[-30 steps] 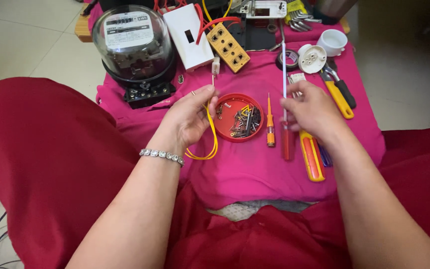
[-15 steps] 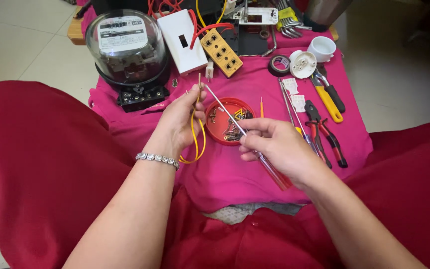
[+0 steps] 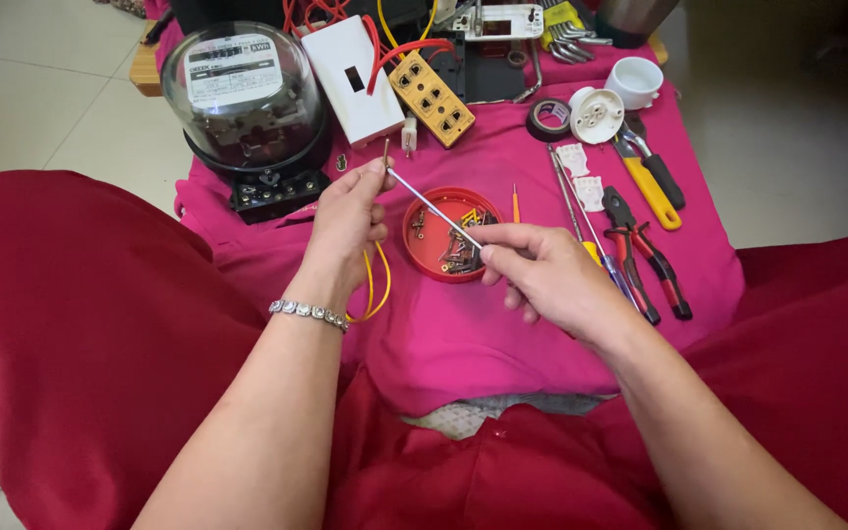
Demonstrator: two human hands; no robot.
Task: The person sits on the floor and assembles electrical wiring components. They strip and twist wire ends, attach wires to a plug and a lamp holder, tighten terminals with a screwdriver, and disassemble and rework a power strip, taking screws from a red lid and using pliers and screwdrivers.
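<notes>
My left hand (image 3: 347,218) pinches the bare end of a yellow wire (image 3: 377,285), which loops down below the wrist over the pink cloth. My right hand (image 3: 542,275) grips a screwdriver; its metal shaft (image 3: 434,208) slants up and left, and its tip meets the wire end at my left fingertips. A round red lid (image 3: 436,257) holding several small screws lies on the cloth under the shaft, between both hands.
At the back stand a glass-domed electric meter (image 3: 247,98), a white box (image 3: 350,69) and a yellow socket strip (image 3: 432,96). To the right lie pliers (image 3: 640,250), yellow-handled pliers (image 3: 650,182), a tape roll (image 3: 549,118), a white lamp holder (image 3: 596,115) and a white cup (image 3: 635,81).
My right hand lifted the screwdriver from the tool row at right, swung it left and brought its tip to the wire held by my left hand.
</notes>
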